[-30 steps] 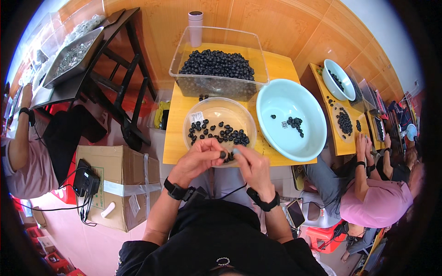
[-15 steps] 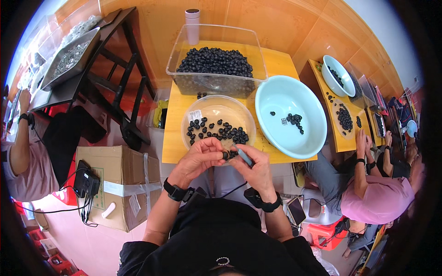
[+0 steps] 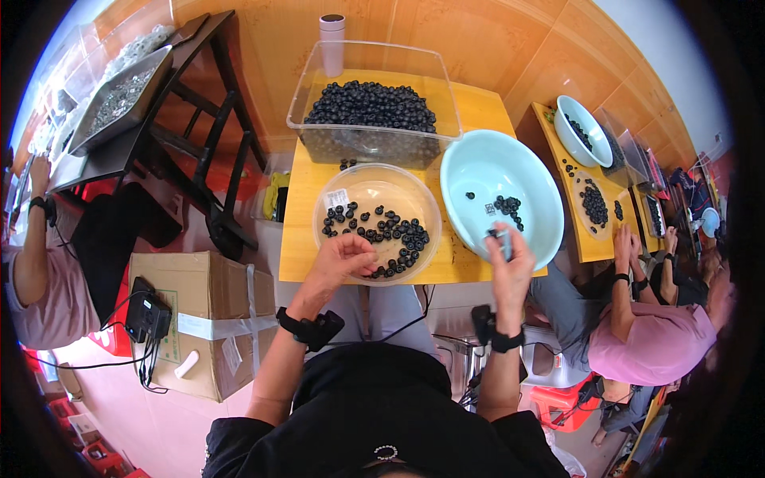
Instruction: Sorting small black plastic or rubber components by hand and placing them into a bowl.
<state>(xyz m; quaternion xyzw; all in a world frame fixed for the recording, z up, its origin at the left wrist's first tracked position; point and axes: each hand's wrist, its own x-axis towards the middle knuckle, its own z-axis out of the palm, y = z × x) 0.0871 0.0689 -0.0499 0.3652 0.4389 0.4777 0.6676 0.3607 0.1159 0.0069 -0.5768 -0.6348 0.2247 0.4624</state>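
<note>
- Nearest, the left hand (image 3: 341,259) sits at the near rim of the round clear plastic bowl (image 3: 335,209), fingers (image 3: 360,256) curled loosely inward. They appear to pinch one of the small dark round pieces (image 3: 382,233) that lie scattered over the bowl's floor, though I cannot tell for certain.
- The right hand (image 3: 510,259) is raised over the near edge of the pale blue round basin (image 3: 478,171). Its fingers (image 3: 500,239) are closed on a small grey tool and perhaps a dark piece; the grip is tight, but what lies between the tips is too small to make out.
- By my judgement the work is at an early stage: only a small cluster of dark pieces (image 3: 507,205) lies in the blue basin, while several dozen remain in the clear bowl.
- Farther back on the yellow wooden worktop (image 3: 296,231), the large clear rectangular plastic tub (image 3: 374,147) is heaped with the same dark pieces, so much is left.
- Beyond the tub stands a white cylindrical tube (image 3: 331,44) against the wall.
- To the right, another person in a pink shirt (image 3: 649,350) works at a neighbouring worktop.
</note>
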